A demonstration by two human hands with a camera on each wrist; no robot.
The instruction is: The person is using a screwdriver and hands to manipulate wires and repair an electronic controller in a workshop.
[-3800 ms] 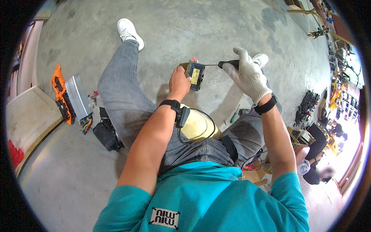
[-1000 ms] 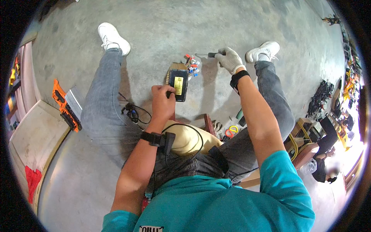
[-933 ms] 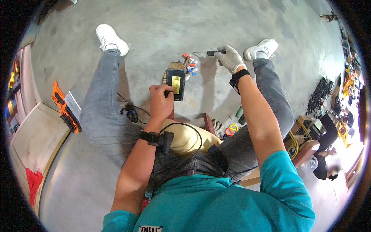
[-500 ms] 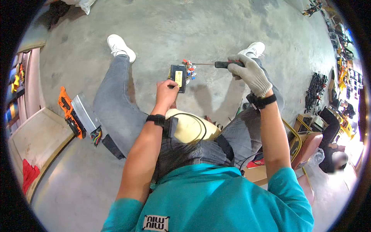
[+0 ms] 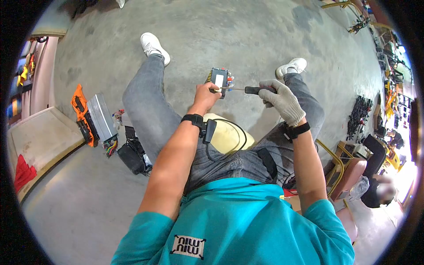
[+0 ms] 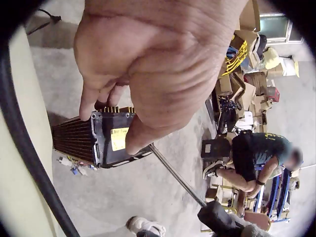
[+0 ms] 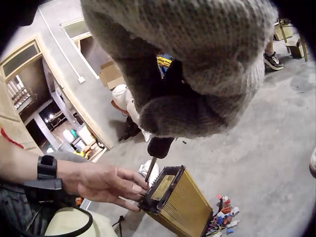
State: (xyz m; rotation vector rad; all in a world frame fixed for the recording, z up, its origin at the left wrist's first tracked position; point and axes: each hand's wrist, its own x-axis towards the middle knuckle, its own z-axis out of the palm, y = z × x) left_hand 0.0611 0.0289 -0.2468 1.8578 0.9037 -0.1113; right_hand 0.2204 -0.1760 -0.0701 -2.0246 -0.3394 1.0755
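Note:
A black box with gold fins [image 7: 186, 201] and a yellowish label is held by my bare left hand [image 5: 206, 96], thumb on the label face and fingers over the finned side in the left wrist view. Coloured connectors [image 7: 224, 217] hang from its far end. My gloved right hand [image 5: 285, 102] grips the black handle of a screwdriver [image 5: 252, 90]. Its metal shaft [image 6: 177, 177] reaches to the box's edge beside my left thumb; whether the tip sits on a screw cannot be made out.
An orange-and-black part [image 5: 84, 115] and a silver finned unit [image 5: 102, 115] lie at the left by a pale board [image 5: 48, 137]. A black bag [image 5: 131, 157] is near my left leg. Black cables [image 5: 360, 115] are piled at the right; a person [image 6: 261, 160] sits beyond.
My right hand has brought the screwdriver in from beyond the connectors to the box's edge at my left thumb. The box has turned in my left hand. The head view has shifted.

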